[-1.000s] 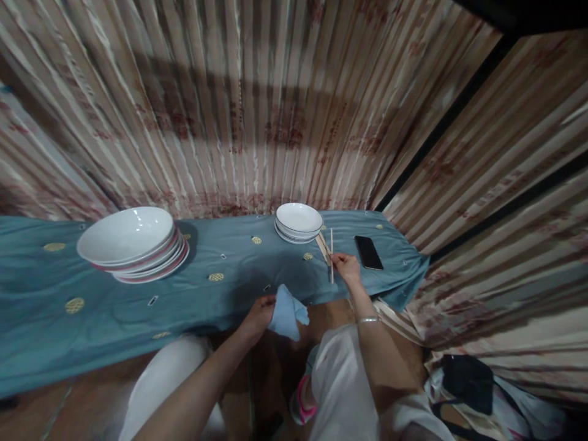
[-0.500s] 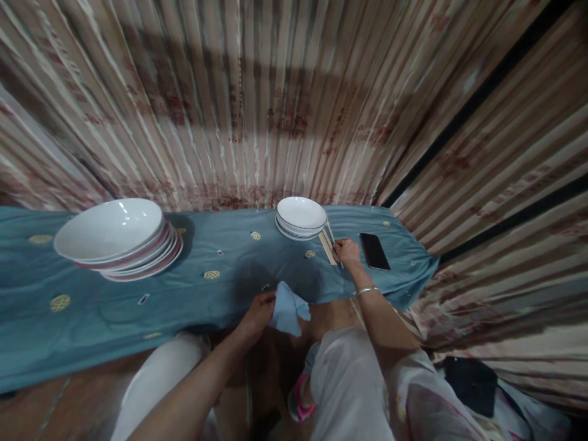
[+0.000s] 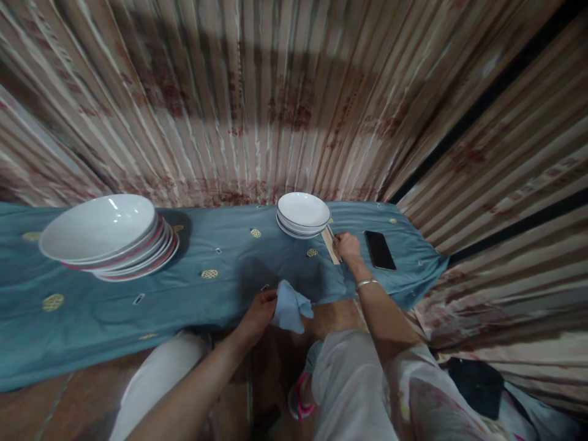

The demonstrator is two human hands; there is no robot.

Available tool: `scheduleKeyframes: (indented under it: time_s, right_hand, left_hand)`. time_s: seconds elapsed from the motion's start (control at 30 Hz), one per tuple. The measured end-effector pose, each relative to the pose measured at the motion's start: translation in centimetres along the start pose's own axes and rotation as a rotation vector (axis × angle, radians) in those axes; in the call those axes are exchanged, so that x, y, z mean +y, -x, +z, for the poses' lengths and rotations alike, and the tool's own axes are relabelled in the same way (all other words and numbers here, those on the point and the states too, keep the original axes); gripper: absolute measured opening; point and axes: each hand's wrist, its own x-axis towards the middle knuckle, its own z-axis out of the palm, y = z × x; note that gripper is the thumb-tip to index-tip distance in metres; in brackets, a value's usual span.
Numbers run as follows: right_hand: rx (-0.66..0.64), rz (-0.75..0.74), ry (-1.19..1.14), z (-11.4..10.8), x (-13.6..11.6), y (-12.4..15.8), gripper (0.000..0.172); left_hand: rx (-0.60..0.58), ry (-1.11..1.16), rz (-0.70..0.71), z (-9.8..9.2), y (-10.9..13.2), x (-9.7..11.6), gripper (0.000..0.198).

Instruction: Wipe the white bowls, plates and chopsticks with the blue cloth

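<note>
My left hand (image 3: pixel 261 308) is closed on a light blue cloth (image 3: pixel 291 308), which hangs over the front edge of the table. My right hand (image 3: pixel 348 246), with a bangle at the wrist, is pinched on chopsticks at the table; how many it grips is hidden by the fingers. Just left of those fingers, more light wooden chopsticks (image 3: pixel 329 245) lie side by side on the tablecloth. Their far ends reach the rim of a small stack of white plates (image 3: pixel 303 211). To the right of my right hand lies a black phone (image 3: pixel 380 250).
A tall stack of large white bowls and red-rimmed plates (image 3: pixel 108 233) stands at the left. A blue-green cloth (image 3: pixel 184 312) covers the narrow table. Pleated curtains (image 3: pixel 206 122) hang behind and at the right. A dark bag-like object (image 3: pixel 475 386) lies low at the right.
My right hand has brought the chopstick in its fingers closer to those lying at its left. The blue cloth stays in my left hand. The view has shifted slightly.
</note>
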Motion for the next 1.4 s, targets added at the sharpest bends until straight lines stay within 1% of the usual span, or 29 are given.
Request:
scheduleKeyframes:
  time_s: [0.27,0.4,0.63,0.73,0.8,0.87,1.0,1.1,1.17,1.23,1.3,1.4]
  right_hand:
    - [0.017,-0.013,0.016,0.2,0.1,0.1,0.034]
    - [0.039,-0.02,0.027,0.2,0.0,0.9,0.033]
    - [0.112,-0.056,0.031,-0.4,-0.2,4.1,0.03]
    - [0.181,-0.117,-0.018,-0.6,-0.8,6.0,0.03]
    - [0.223,-0.185,-0.08,-0.3,-1.8,7.6,0.028]
    - [0.225,-0.268,-0.168,0.3,-3.2,9.5,0.027]
    - [0.153,-0.47,-0.459,1.8,-7.2,14.3,0.026]
    - [0.132,-0.569,-0.636,2.5,-10.1,17.8,0.028]
    - [0.094,-0.605,-0.728,2.6,-11.7,19.7,0.031]
    - [0.09,-0.596,-0.788,2.6,-12.9,21.2,0.034]
    - [0.091,-0.584,-0.822,2.6,-13.9,22.1,0.036]
    - [0.078,-0.59,-0.84,2.9,-15.2,22.9,0.039]
  left_hand:
    - [0.006,0.015,0.0,0.1,-0.1,0.0,0.037]
    - [0.001,0.029,0.016,0.0,-0.3,0.0,0.036]
    - [0.06,0.04,0.056,-0.2,-0.3,0.1,0.035]
    - [0.081,0.065,0.094,-0.3,-0.3,0.2,0.032]
    - [0.104,0.078,0.112,-0.4,-0.2,0.1,0.03]
    - [0.131,0.089,0.127,-0.5,0.0,0.0,0.03]
    - [0.169,0.113,0.158,-1.0,0.6,-0.1,0.034]
    - [0.195,0.141,0.194,-1.7,1.2,0.1,0.036]
    - [0.212,0.163,0.229,-2.2,1.7,0.4,0.037]
    - [0.229,0.184,0.269,-2.8,2.2,0.8,0.037]
    - [0.246,0.202,0.302,-3.4,2.7,1.2,0.037]
    - [0.276,0.228,0.335,-4.2,3.2,1.7,0.036]
